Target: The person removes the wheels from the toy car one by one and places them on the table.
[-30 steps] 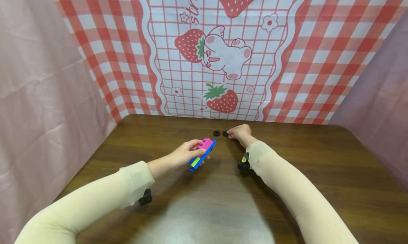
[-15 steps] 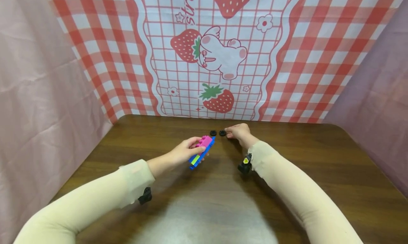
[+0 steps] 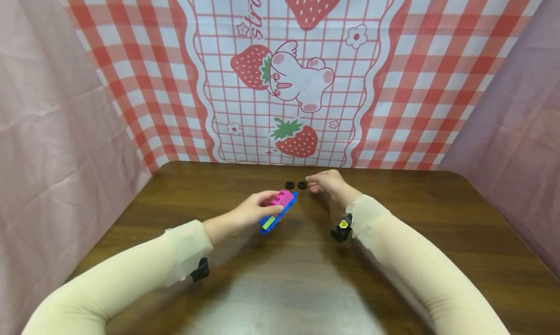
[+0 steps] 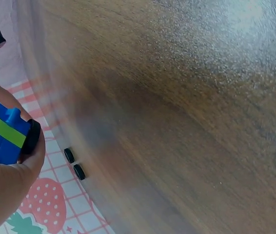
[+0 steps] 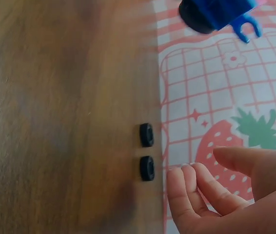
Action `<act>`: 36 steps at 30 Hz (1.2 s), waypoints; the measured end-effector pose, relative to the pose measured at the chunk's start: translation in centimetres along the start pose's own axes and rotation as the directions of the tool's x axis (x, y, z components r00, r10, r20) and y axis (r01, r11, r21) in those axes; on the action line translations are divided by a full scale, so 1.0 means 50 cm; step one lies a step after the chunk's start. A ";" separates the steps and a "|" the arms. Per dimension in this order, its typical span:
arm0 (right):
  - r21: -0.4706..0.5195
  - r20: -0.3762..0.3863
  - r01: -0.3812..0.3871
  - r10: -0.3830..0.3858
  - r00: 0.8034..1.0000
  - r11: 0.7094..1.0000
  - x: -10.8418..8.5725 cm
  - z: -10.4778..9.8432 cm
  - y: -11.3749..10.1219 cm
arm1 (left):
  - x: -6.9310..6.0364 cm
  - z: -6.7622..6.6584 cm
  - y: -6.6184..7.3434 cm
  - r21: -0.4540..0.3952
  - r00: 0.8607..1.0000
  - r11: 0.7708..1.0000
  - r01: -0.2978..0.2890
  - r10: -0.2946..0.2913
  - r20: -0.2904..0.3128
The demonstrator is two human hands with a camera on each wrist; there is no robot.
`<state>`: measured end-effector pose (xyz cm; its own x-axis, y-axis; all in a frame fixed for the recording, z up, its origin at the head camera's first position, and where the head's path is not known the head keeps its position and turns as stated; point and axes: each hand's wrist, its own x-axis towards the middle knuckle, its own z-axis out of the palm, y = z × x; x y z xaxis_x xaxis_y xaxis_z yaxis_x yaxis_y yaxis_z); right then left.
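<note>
My left hand (image 3: pixel 253 209) grips a block-built toy car (image 3: pixel 282 203) with pink studded bricks on a blue base and a lime-green strip. In the left wrist view, a black wheel (image 4: pixel 31 137) shows on one side of the car. Two loose black wheels, a left one (image 3: pixel 289 185) and a right one (image 3: pixel 302 184), lie side by side near the table's far edge. My right hand (image 3: pixel 327 183) hovers just right of them. Its thumb and fingers stand apart with nothing between them in the right wrist view, and the fingertips (image 5: pixel 176 175) do not touch the wheels.
The brown wooden table (image 3: pixel 306 286) spreads out beneath both arms. A strawberry-print cloth (image 3: pixel 302 82) hangs behind its far edge. Pink curtains (image 3: pixel 65 106) close off the sides. Each wrist carries a small black camera (image 3: pixel 342 229).
My right hand has drawn back slightly from the right wheel, where its fingertips were a second ago. The left hand keeps its hold on the toy car. The head view has shifted a little.
</note>
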<state>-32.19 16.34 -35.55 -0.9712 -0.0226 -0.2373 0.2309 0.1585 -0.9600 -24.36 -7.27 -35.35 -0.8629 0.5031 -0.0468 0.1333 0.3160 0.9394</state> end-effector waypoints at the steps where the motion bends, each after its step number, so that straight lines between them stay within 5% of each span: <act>1: -0.005 0.019 -0.003 0.003 1.000 1.000 -0.004 0.000 -0.003 | 0.000 0.001 0.000 0.005 1.000 1.000 0.000 0.000 -0.005; 11: -0.111 0.166 0.008 0.011 0.986 0.994 -0.052 0.010 -0.027 | 0.004 0.003 0.000 0.022 0.998 1.000 0.013 -0.012 -0.056; 20: -0.041 0.257 0.068 -0.055 0.965 0.997 -0.092 0.024 -0.037 | 0.010 0.002 0.002 0.044 0.993 0.999 0.014 -0.009 -0.119; 29: -0.003 0.382 0.122 -0.111 0.918 0.993 -0.112 0.028 -0.033 | 0.013 0.000 0.008 0.055 0.984 0.998 0.003 0.007 -0.180; 36: 0.024 0.379 0.125 -0.124 0.917 0.992 -0.122 0.031 -0.033 | 0.013 0.003 0.011 0.079 0.981 0.997 0.005 0.010 -0.192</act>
<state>-26.56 14.68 -32.76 -0.8970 -0.4141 -0.1545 0.1095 0.1305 -0.9854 -24.76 -6.65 -34.90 -0.9390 0.3426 0.0289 0.1672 0.3813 0.9092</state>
